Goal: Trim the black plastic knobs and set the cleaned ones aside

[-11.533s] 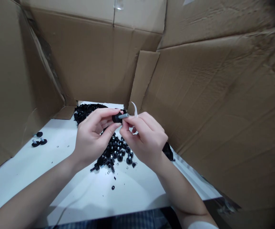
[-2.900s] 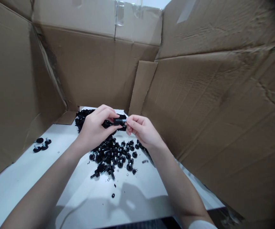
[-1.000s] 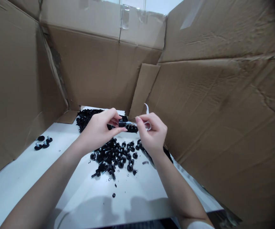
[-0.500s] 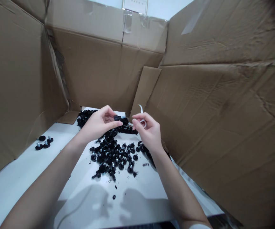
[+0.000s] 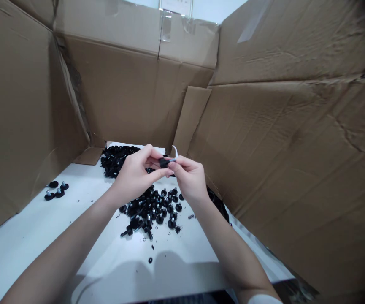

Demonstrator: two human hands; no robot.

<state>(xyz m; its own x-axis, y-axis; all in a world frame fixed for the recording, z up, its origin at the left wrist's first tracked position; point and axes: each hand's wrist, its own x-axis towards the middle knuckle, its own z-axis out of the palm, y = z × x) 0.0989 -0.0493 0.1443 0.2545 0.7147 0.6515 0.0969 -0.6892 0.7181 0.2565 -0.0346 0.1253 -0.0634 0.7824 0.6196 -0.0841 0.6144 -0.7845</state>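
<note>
My left hand point(image 5: 136, 171) is closed round a black leveling foot point(image 5: 163, 162), whose metal threaded stud points right, towards my other hand. Fingers pinched, my right hand point(image 5: 191, 177) meets the stud's end and grips a small tool with a thin white curved handle point(image 5: 175, 150); most of that tool is hidden by the fingers. Both hands are raised over the table, their fingertips almost touching. Below them lies a loose heap of black leveling feet point(image 5: 147, 207) with metal studs.
Tall cardboard walls point(image 5: 131, 84) enclose the white table point(image 5: 106, 253) at the back and sides. A bigger black pile point(image 5: 115, 160) lies at the back left. Several black feet point(image 5: 58, 193) stand apart at the left. Small black scraps point(image 5: 150, 260) are scattered in front, and a black bag-like thing point(image 5: 218, 204) lies right.
My hands have come together. My right hand has moved left with the white-handled tool to the stud's end; my left hand has shifted slightly right with the black foot.
</note>
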